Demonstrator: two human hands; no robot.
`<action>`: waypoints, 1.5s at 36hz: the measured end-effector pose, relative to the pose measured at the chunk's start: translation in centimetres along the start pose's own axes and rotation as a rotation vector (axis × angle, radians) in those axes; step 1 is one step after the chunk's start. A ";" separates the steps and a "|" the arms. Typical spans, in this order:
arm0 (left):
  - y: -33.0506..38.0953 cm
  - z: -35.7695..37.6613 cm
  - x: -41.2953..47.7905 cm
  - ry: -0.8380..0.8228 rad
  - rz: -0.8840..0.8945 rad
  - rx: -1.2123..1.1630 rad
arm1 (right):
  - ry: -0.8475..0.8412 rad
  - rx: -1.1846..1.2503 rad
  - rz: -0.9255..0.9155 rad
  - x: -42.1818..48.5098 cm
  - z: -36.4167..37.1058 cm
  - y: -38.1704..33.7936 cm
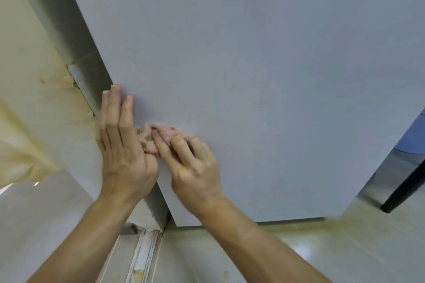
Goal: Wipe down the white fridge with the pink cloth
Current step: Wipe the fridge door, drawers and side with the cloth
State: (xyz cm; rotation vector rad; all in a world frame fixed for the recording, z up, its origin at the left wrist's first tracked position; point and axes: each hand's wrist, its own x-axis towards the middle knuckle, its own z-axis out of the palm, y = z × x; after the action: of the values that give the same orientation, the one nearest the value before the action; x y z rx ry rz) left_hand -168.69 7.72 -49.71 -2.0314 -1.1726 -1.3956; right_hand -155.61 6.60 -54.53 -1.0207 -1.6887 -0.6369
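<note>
The white fridge point(253, 76) fills most of the head view, its flat door facing me. A small bunched pink cloth point(158, 136) with greenish spots lies against the door near its left edge. My right hand point(193, 165) presses the cloth to the door with its fingers bent over it. My left hand point(122, 145) lies flat with straight fingers on the door's left edge, just left of the cloth and touching it. Most of the cloth is hidden under my fingers.
A cream curtain point(27, 99) hangs left of the fridge. Pale glossy floor point(299, 248) runs below, with a floor track point(142, 257) near my left forearm. A dark furniture leg point(404, 190) and something blue point(414, 135) stand at the right.
</note>
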 end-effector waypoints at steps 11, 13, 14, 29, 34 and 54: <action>0.6 0.5 -5.0 -0.230 0.105 0.061 | -0.230 -0.090 -0.315 -5.9 -5.4 8.6; 1.1 1.0 -5.0 -0.191 0.072 0.058 | -0.201 -0.152 -0.315 -6.6 -7.9 11.7; 1.4 1.2 -5.0 -0.181 0.055 0.052 | -0.179 -0.211 -0.307 -6.7 -9.2 13.2; 2.0 2.4 -4.8 -0.205 0.072 0.094 | 0.364 -0.262 0.731 -2.7 -14.4 17.8; 1.2 2.1 -4.7 -0.208 0.089 0.080 | 0.381 -0.155 0.655 -4.2 -10.0 12.3; 0.9 3.2 -8.2 -0.212 0.120 0.052 | -0.231 -0.031 0.114 -13.2 -5.1 7.9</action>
State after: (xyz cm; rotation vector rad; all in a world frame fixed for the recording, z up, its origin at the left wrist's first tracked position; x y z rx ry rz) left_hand -167.36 6.14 -58.33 -2.2151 -1.1372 -1.1036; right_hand -144.65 2.22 -65.61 -1.2419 -1.8078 -0.4866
